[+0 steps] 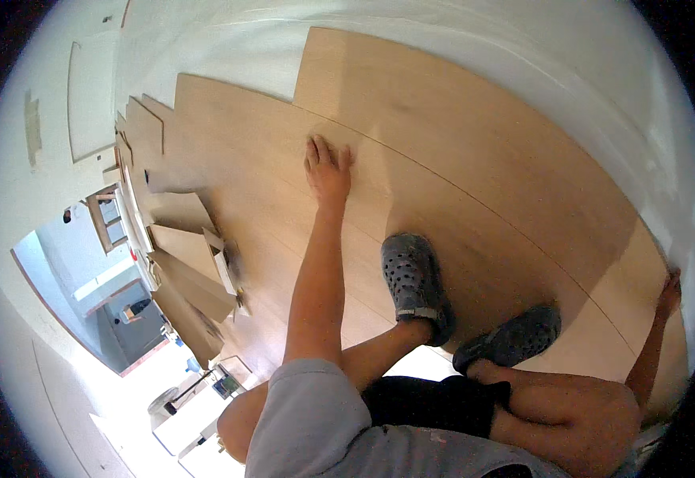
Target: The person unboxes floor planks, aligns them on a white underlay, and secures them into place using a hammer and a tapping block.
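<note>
Across wood-look flooring [260,175], toward white sheeting [228,56] at eleven o'clock, leaning over the outermost long plank [475,135] at one. Resting the left grip [329,175] near twelve — spreading fingers wide, holding nothing — and reaching the right grip [669,293] toward the plank's end just past three, without showing its hold clearly. Probably calling for pressing evenly along the seam [475,199] and checking for gaps.

A white wall [13,183] bearing a beige patch [33,127] and a rectangular outline [93,99] rises at left, where a brown-edged opening [85,291] reveals a blue-tinted space [57,251]. Strong light washes out the area below; wrinkled, pale sheeting [236,44] covers part of the floor.
</note>
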Demonstrator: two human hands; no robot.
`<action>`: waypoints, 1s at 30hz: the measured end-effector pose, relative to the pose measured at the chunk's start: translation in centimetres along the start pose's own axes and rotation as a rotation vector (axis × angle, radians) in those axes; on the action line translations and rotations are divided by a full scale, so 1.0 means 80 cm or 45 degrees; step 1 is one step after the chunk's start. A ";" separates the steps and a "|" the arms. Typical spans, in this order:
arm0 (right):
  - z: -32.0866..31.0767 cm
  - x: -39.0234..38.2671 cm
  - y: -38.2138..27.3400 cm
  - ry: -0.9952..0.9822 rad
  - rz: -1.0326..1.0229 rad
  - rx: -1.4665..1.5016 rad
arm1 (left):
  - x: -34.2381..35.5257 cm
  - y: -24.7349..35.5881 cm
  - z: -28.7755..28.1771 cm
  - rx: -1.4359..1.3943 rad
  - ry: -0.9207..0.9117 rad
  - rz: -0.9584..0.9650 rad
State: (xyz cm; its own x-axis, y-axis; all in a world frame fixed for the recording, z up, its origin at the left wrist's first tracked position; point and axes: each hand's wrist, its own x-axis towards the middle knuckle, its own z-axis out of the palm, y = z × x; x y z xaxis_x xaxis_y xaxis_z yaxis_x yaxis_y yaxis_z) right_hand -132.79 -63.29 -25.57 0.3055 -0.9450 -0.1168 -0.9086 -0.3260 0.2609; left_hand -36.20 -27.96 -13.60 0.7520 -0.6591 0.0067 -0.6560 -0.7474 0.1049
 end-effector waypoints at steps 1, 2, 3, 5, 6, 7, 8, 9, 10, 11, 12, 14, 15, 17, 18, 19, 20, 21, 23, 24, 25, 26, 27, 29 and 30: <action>-0.002 0.001 0.000 0.003 -0.015 -0.004 | 0.009 0.001 -0.002 0.067 -0.019 -0.014; -0.005 0.003 0.002 0.008 -0.028 -0.006 | 0.016 0.001 -0.005 0.088 -0.071 -0.043; -0.009 0.009 0.005 0.027 -0.067 -0.009 | 0.023 0.000 -0.009 0.108 -0.116 -0.073; -0.020 0.016 0.017 0.065 -0.095 0.017 | 0.033 0.002 -0.012 0.120 -0.181 -0.122; -0.029 0.017 0.027 0.113 -0.127 0.043 | 0.035 0.005 -0.010 0.109 -0.206 -0.134; -0.037 0.022 0.028 0.166 -0.143 0.090 | 0.040 0.004 -0.011 0.107 -0.224 -0.146; -0.042 0.025 0.025 0.202 -0.110 0.167 | 0.044 0.002 -0.008 0.131 -0.249 -0.089; -0.039 0.042 -0.026 -0.030 0.117 0.432 | 0.043 -0.020 -0.015 0.215 -0.272 -0.046; -0.057 0.061 -0.074 -0.228 0.373 0.623 | 0.042 -0.034 -0.021 0.275 -0.306 -0.004; -0.069 0.071 -0.097 -0.098 0.211 0.627 | 0.046 -0.027 -0.025 0.292 -0.340 0.038; -0.083 0.076 -0.122 0.032 0.056 0.620 | 0.046 -0.017 -0.028 0.306 -0.375 0.086; -0.145 0.087 -0.239 0.426 -0.252 0.747 | 0.042 -0.016 -0.052 0.359 -0.582 0.140; -0.192 0.103 -0.289 0.048 -0.220 0.752 | 0.040 -0.021 -0.070 0.379 -0.751 0.157; -0.258 0.119 -0.372 -0.352 -0.133 0.772 | 0.034 -0.029 -0.111 0.530 -1.154 0.275; -0.277 0.121 -0.403 -0.365 -0.084 0.793 | 0.029 -0.031 -0.134 0.654 -1.380 0.378; -0.299 0.127 -0.417 -0.390 -0.080 0.781 | 0.019 -0.020 -0.162 0.650 -1.450 0.413; -0.321 0.130 -0.425 -0.414 -0.072 0.767 | 0.006 -0.008 -0.196 0.647 -1.521 0.454; -0.334 0.132 -0.428 -0.441 -0.076 0.763 | -0.008 -0.008 -0.229 0.625 -1.531 0.486; -0.342 0.130 -0.411 -0.387 0.037 0.825 | -0.029 -0.020 -0.284 0.615 -1.511 0.561; -0.345 0.128 -0.407 -0.364 0.081 0.866 | -0.042 -0.034 -0.313 0.636 -1.492 0.581; -0.363 0.116 -0.411 -0.345 0.121 0.891 | -0.059 -0.055 -0.342 0.584 -1.466 0.522; -0.390 0.097 -0.424 -0.355 0.144 0.897 | -0.084 -0.086 -0.361 0.515 -1.472 0.445; -0.412 0.086 -0.423 -0.341 0.186 0.910 | -0.102 -0.098 -0.383 0.505 -1.473 0.321; -0.424 0.086 -0.412 -0.230 0.212 0.896 | -0.124 -0.127 -0.403 0.512 -1.441 0.184; -0.426 0.087 -0.408 -0.179 0.227 0.891 | -0.136 -0.151 -0.402 0.531 -1.419 0.155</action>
State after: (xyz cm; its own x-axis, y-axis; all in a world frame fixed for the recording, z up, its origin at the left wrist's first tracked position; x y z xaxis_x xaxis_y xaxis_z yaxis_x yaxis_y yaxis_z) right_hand -91.30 -60.10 -2.27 0.1394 -0.9545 -0.2635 -0.9246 -0.0302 -0.3798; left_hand -34.42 -9.11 17.08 0.3491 -0.2826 -0.8934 -0.8441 -0.5089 -0.1688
